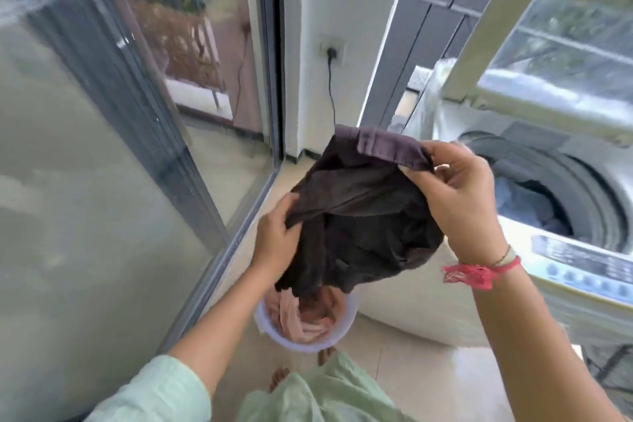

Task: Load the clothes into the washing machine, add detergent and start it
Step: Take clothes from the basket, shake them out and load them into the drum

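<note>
A dark brown garment [363, 216] hangs in the air between my hands, left of the washing machine [561, 271]. My right hand [459, 195] pinches its upper hem, and my left hand [274, 240] grips its lower left edge. The top-loading machine stands at the right with its lid [555, 55] raised. Bluish clothes [524, 202] lie inside the drum. A control panel [582, 267] runs along the machine's near edge. Below the garment, a pale tub [294, 343] on the floor holds pink cloth [308, 319].
A glass sliding door [113, 134] and its frame fill the left side. A plug and cable [331, 79] hang on the white wall column behind. My bare feet [281, 377] stand on pale floor tiles near the tub.
</note>
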Available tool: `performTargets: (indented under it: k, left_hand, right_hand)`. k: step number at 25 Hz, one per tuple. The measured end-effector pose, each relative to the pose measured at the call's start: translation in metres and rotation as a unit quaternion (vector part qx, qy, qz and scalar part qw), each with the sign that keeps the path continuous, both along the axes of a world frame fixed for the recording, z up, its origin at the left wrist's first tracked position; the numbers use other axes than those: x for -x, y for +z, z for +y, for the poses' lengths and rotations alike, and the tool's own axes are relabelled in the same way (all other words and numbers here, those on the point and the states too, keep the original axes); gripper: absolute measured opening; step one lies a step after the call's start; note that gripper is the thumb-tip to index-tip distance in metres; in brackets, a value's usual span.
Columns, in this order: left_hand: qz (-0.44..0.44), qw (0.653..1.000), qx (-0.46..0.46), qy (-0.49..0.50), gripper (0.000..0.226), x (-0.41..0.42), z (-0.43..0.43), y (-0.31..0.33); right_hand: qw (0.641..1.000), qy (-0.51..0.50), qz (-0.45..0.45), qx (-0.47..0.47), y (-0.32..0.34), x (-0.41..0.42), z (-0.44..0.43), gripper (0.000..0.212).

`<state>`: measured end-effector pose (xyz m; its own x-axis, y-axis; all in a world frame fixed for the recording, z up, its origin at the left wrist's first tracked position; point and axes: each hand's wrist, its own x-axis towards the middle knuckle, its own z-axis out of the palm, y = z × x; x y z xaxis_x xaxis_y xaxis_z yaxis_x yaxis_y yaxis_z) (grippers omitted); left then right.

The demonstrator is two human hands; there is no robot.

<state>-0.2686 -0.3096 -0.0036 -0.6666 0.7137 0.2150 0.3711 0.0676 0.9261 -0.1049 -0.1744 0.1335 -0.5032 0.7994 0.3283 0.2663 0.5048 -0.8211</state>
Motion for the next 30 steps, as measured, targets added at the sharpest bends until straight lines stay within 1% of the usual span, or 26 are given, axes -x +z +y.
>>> performTargets:
  k: [2,3,6,7,8,9,10,12,14,15,17,19,21,22,23,24,25,26,27,28,29,30]
  left_hand:
    - [0.074,0.996,-0.037,0.035,0.026,0.018,0.008,0.045]
    - [0.117,0.991,-0.049,0.041,0.024,0.026,0.013,0.068]
    - [0.232,0.971,-0.064,0.008,0.008,0.039,0.03,0.132]
    - [0.275,0.96,-0.054,-0.002,0.012,0.039,0.038,0.15]
    - [0.32,0.947,-0.029,-0.006,0.025,0.039,0.045,0.163]
    - [0.354,0.935,0.006,-0.007,0.037,0.038,0.052,0.17]
    - [0.365,0.93,0.046,-0.015,0.044,0.036,0.059,0.173]
    - [0.328,0.935,0.118,-0.056,0.044,0.026,0.072,0.168]
    - [0.257,0.952,0.139,-0.094,0.026,0.01,0.089,0.161]
    - [0.224,0.962,0.125,-0.097,0.018,0.0,0.098,0.161]
    - [0.192,0.975,0.081,-0.078,0.024,-0.024,0.127,0.169]
    - [0.196,0.977,0.047,-0.065,0.027,-0.05,0.159,0.177]
    - [0.2,0.975,0.054,-0.082,0.041,-0.08,0.199,0.169]
    - [0.198,0.972,0.078,-0.103,0.057,-0.096,0.22,0.16]
    - [0.191,0.967,0.111,-0.129,0.078,-0.114,0.239,0.149]
    - [0.182,0.959,0.153,-0.155,0.1,-0.131,0.259,0.134]
    - [0.189,0.945,0.201,-0.178,0.116,-0.147,0.277,0.117]
    - [0.207,0.924,0.253,-0.197,0.124,-0.165,0.295,0.099]
    - [0.23,0.9,0.305,-0.212,0.123,-0.18,0.31,0.082]
    - [0.255,0.872,0.356,-0.22,0.111,-0.194,0.321,0.065]
    - [0.277,0.845,0.401,-0.22,0.087,-0.206,0.33,0.051]
    - [0.284,0.83,0.428,-0.215,0.062,-0.214,0.337,0.043]
  right_hand:
    - [0.995,-0.055,-0.014,-0.083,0.021,-0.011,0.007,0.018]
    - [0.991,-0.074,-0.012,-0.107,0.031,-0.015,0.012,0.019]
    - [0.979,-0.115,0.034,-0.166,0.072,-0.02,0.03,0.021]
    - [0.974,-0.125,0.057,-0.182,0.088,-0.019,0.037,0.021]
    - [0.968,-0.131,0.084,-0.195,0.102,-0.018,0.045,0.021]
    - [0.961,-0.138,0.112,-0.213,0.116,-0.018,0.052,0.021]
    - [0.952,-0.146,0.138,-0.232,0.128,-0.02,0.059,0.019]
    - [0.934,-0.16,0.165,-0.275,0.143,-0.027,0.071,0.016]
    - [0.918,-0.171,0.179,-0.309,0.152,-0.038,0.082,0.016]
    - [0.909,-0.179,0.191,-0.324,0.156,-0.044,0.091,0.018]
    - [0.892,-0.198,0.219,-0.342,0.168,-0.063,0.117,0.019]
    - [0.882,-0.221,0.244,-0.337,0.178,-0.084,0.15,0.019]
    - [0.888,-0.226,0.245,-0.316,0.182,-0.112,0.189,0.02]
    - [0.898,-0.221,0.23,-0.304,0.179,-0.128,0.209,0.021]
    - [0.91,-0.21,0.205,-0.294,0.172,-0.144,0.229,0.02]
    - [0.922,-0.194,0.171,-0.288,0.163,-0.161,0.249,0.019]
    - [0.933,-0.174,0.132,-0.285,0.151,-0.177,0.267,0.018]
    - [0.941,-0.156,0.092,-0.285,0.136,-0.194,0.288,0.016]
    - [0.947,-0.139,0.051,-0.284,0.12,-0.208,0.305,0.016]
    - [0.953,-0.122,0.012,-0.277,0.101,-0.219,0.32,0.016]
    - [0.959,-0.109,-0.021,-0.261,0.083,-0.229,0.335,0.016]
    - [0.965,-0.103,-0.042,-0.238,0.068,-0.237,0.347,0.016]
